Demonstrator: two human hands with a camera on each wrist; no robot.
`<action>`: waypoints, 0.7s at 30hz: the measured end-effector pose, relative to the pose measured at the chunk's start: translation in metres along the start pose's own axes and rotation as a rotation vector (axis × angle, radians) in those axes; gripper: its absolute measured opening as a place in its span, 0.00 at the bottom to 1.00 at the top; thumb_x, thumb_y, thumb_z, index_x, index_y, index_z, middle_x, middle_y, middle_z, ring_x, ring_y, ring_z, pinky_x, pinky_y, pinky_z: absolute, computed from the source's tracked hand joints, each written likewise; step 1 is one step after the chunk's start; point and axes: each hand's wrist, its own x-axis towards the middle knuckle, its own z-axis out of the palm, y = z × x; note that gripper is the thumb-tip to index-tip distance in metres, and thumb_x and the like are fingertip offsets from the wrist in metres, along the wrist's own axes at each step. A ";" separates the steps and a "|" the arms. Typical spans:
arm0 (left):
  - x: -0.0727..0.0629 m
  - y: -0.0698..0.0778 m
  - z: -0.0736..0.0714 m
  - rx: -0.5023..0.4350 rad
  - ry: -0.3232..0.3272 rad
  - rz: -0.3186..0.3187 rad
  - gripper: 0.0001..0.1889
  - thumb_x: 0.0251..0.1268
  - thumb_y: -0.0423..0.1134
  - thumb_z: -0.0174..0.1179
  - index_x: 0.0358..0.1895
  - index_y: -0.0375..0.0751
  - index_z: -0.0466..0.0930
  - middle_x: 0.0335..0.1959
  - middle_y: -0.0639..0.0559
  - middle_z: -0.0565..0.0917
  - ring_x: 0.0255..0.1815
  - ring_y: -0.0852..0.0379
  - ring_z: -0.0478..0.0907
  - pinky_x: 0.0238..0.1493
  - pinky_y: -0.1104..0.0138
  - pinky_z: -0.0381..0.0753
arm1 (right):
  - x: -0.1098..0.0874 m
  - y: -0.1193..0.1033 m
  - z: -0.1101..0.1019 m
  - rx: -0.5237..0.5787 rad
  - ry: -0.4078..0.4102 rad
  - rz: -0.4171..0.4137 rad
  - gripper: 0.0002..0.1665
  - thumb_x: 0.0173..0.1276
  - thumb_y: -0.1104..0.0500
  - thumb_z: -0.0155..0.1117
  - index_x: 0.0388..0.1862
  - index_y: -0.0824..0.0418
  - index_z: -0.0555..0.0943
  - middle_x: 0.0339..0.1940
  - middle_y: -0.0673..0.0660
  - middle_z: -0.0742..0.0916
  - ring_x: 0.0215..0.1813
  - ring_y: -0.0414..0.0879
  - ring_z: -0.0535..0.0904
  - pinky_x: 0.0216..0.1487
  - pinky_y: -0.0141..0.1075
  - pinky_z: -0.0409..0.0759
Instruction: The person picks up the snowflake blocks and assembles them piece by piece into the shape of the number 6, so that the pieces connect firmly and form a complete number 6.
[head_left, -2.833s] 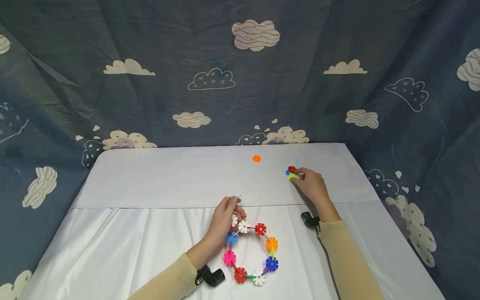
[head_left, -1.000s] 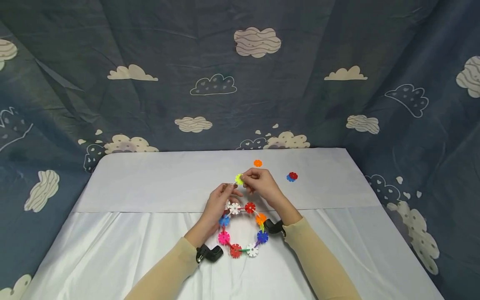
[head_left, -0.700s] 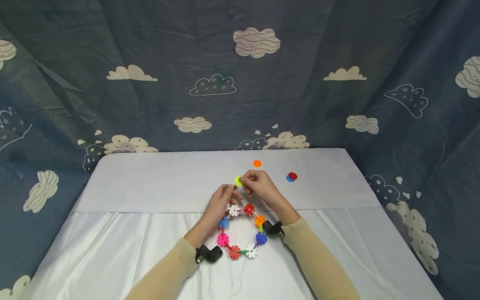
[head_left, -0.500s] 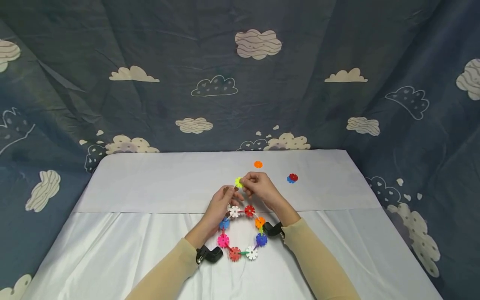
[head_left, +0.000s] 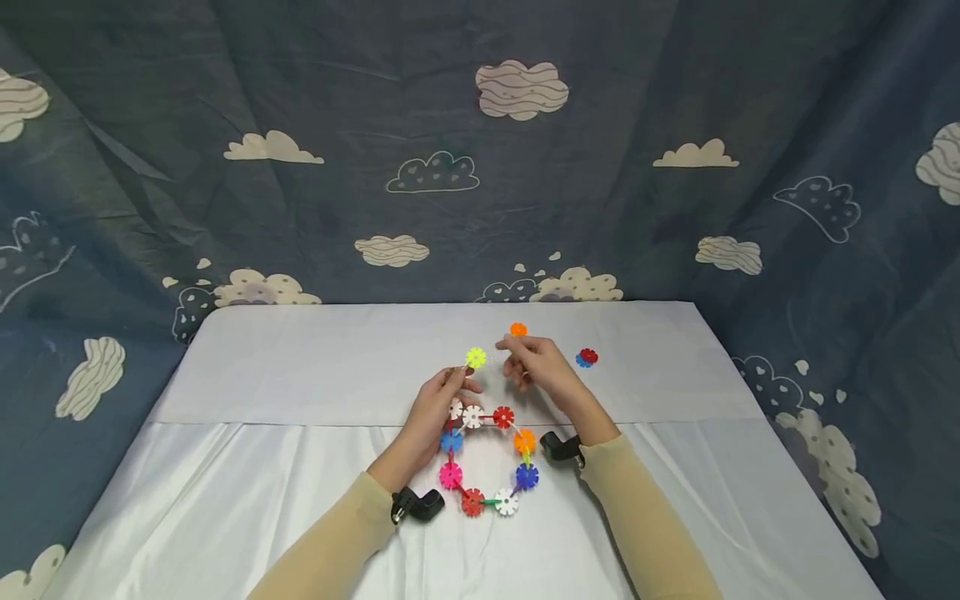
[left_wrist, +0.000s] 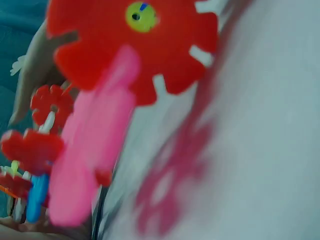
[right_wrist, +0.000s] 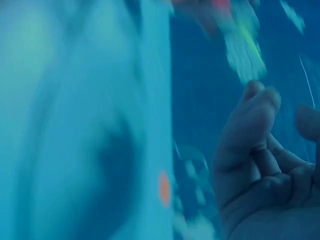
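Note:
My left hand (head_left: 431,417) pinches a chain of flower-shaped interlocking discs near its upper end. From its fingertips a yellow disc (head_left: 476,357) sticks up, joined to a thin pale piece held edge-on. Below the hand the chain forms a ring, with a pink disc (head_left: 451,476), a dark blue disc (head_left: 527,477) and several others. A red disc (left_wrist: 175,55) and an edge-on pink disc (left_wrist: 95,145) loom large in the left wrist view. My right hand (head_left: 551,371) is just right of the yellow disc, apart from it, fingers loosely bent, holding nothing.
A loose orange disc (head_left: 518,329) lies at the back of the white-covered table (head_left: 300,358), just beyond the right fingertips. To its right, a red disc (head_left: 589,356) overlaps a blue disc (head_left: 581,362). A dark cloud-patterned cloth (head_left: 435,217) hangs behind.
My right hand picked the yellow disc from the small pile and brought it to the left fingertips. It has now let go and drawn back right; the yellow disc stays on the chain.

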 end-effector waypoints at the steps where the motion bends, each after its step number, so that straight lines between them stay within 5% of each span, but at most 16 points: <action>1: 0.001 0.000 -0.001 -0.020 0.002 -0.006 0.27 0.85 0.55 0.51 0.70 0.36 0.75 0.44 0.55 0.87 0.37 0.61 0.85 0.34 0.71 0.83 | 0.000 0.002 -0.010 -0.029 0.035 0.011 0.32 0.85 0.41 0.55 0.64 0.68 0.82 0.31 0.54 0.86 0.26 0.43 0.76 0.28 0.32 0.79; 6: 0.002 0.002 -0.004 -0.070 0.013 -0.002 0.24 0.85 0.51 0.53 0.73 0.43 0.74 0.43 0.54 0.87 0.31 0.62 0.84 0.26 0.71 0.82 | 0.011 0.016 -0.054 -0.239 0.178 0.099 0.25 0.83 0.46 0.60 0.63 0.65 0.82 0.33 0.57 0.86 0.27 0.44 0.76 0.27 0.34 0.78; 14: 0.002 0.003 -0.004 -0.080 0.053 0.000 0.19 0.83 0.48 0.57 0.65 0.41 0.79 0.39 0.54 0.86 0.26 0.60 0.83 0.32 0.70 0.86 | 0.070 0.022 -0.051 -0.582 0.117 0.135 0.30 0.78 0.44 0.65 0.73 0.56 0.78 0.34 0.59 0.88 0.25 0.49 0.81 0.26 0.38 0.81; 18: 0.003 0.003 -0.002 -0.104 0.054 -0.004 0.20 0.84 0.47 0.55 0.67 0.41 0.79 0.39 0.52 0.86 0.24 0.60 0.83 0.32 0.70 0.87 | 0.090 0.023 -0.041 -0.725 0.148 0.124 0.31 0.77 0.42 0.66 0.73 0.52 0.79 0.56 0.63 0.89 0.51 0.58 0.87 0.53 0.49 0.86; 21: 0.003 0.003 -0.001 -0.102 0.050 0.002 0.20 0.84 0.47 0.55 0.68 0.41 0.79 0.39 0.52 0.86 0.24 0.60 0.82 0.34 0.69 0.88 | 0.095 0.024 -0.038 -0.750 0.192 0.129 0.24 0.74 0.44 0.70 0.63 0.53 0.85 0.61 0.62 0.88 0.61 0.61 0.83 0.64 0.54 0.81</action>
